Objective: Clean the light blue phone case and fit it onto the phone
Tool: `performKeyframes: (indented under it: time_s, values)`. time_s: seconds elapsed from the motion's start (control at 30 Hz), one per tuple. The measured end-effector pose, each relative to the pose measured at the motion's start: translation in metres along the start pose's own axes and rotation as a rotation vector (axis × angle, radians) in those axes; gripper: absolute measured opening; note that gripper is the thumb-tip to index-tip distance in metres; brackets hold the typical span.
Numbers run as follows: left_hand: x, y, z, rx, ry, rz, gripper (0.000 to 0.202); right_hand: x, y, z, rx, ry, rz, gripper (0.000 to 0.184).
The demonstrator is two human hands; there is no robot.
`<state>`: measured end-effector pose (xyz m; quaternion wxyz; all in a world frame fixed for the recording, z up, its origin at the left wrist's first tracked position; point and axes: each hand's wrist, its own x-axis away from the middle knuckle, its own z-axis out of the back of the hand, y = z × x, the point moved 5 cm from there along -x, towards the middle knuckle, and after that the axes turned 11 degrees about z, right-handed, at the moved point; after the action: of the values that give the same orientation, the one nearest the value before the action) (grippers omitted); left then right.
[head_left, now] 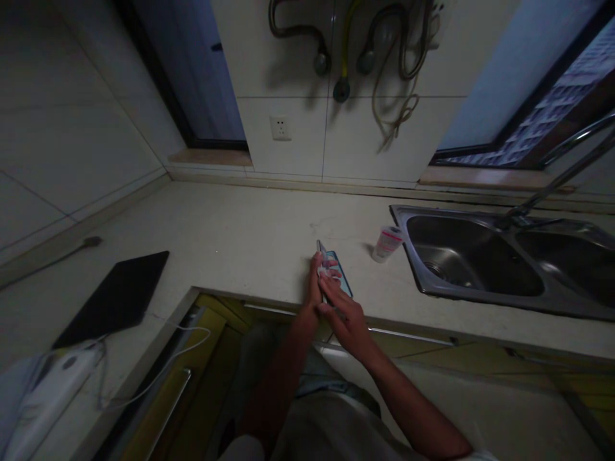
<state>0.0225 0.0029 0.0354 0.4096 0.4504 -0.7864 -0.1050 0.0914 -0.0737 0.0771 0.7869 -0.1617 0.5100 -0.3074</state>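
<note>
A flat blue-edged phone lies near the front edge of the pale countertop. My left hand grips its left side, with the fingers curled over the top. My right hand rests on the phone's near end, fingers spread across it. Both hands meet at the counter's edge.
A small white cup with a pink label stands right of the phone, beside a double steel sink with a tap. At the left lie a black tablet, a white device with a cable and a wall socket.
</note>
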Motion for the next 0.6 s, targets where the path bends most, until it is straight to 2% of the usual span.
performKeyframes:
  time_s: [0.07, 0.13, 0.2, 0.27, 0.33, 0.43, 0.5, 0.6]
  values:
    - [0.004, -0.001, -0.008, 0.034, -0.103, 0.097, 0.065, -0.004, 0.005, -0.005, 0.065, -0.084, 0.075, 0.059]
    - [0.005, -0.003, -0.014, 0.173, -0.212, 0.159, 0.069, -0.011, 0.016, -0.009, 0.134, -0.161, 0.136, 0.064]
    - [0.003, -0.006, -0.016, 0.324, -0.279, 0.188, 0.067, -0.020, 0.034, -0.010, 0.184, -0.244, 0.124, 0.064]
    - [0.002, -0.005, -0.015, 0.444, -0.322, 0.138, 0.057, -0.031, 0.055, -0.009, 0.231, -0.314, 0.068, 0.064]
    - [0.002, -0.002, -0.014, 0.538, -0.341, 0.086, 0.049, -0.041, 0.072, -0.005, 0.277, -0.362, 0.009, 0.069]
    - [0.001, 0.001, -0.009, 0.586, -0.275, 0.088, 0.048, -0.046, 0.085, 0.001, 0.316, -0.392, -0.069, 0.078]
    - [-0.002, 0.003, -0.003, 0.561, -0.251, 0.093, 0.051, -0.040, 0.083, 0.002, 0.300, -0.401, -0.083, 0.078]
    - [-0.012, 0.007, 0.007, 0.499, -0.289, 0.061, 0.060, -0.018, 0.065, -0.002, 0.270, -0.394, -0.031, 0.068]
